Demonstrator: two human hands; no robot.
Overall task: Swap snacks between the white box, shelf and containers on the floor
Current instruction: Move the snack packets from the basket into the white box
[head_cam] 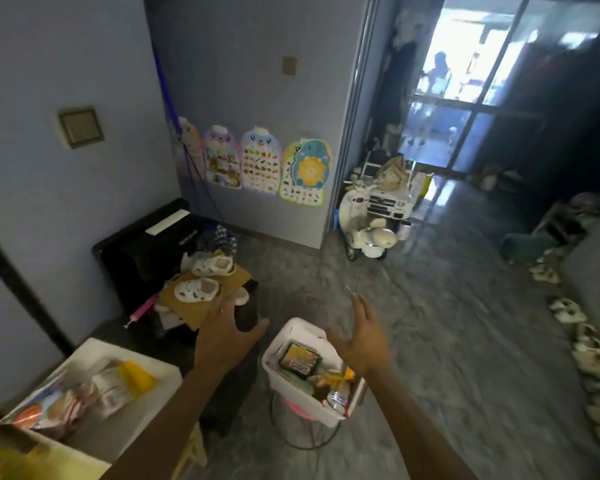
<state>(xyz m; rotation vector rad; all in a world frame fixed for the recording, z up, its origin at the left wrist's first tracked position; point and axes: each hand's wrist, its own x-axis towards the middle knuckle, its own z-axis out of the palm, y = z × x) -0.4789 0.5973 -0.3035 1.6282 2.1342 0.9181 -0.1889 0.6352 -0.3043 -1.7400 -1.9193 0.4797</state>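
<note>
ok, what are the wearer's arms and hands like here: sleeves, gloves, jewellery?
Both forearms are bare, no sleeves in view, no gloves. The left hand seems to have a ring on one finger. The right hand has long nails; no watch or bracelet shows.

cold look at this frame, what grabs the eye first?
Two bare hands, left hand and right hand, spread open and empty in the lower centre, above a white bin stuffed with snack packets on a wire stand. At lower left sits a white box holding more packets. Behind, colourful animal-shaped charts line the wall, and a bright glass door glows at upper right.
</note>
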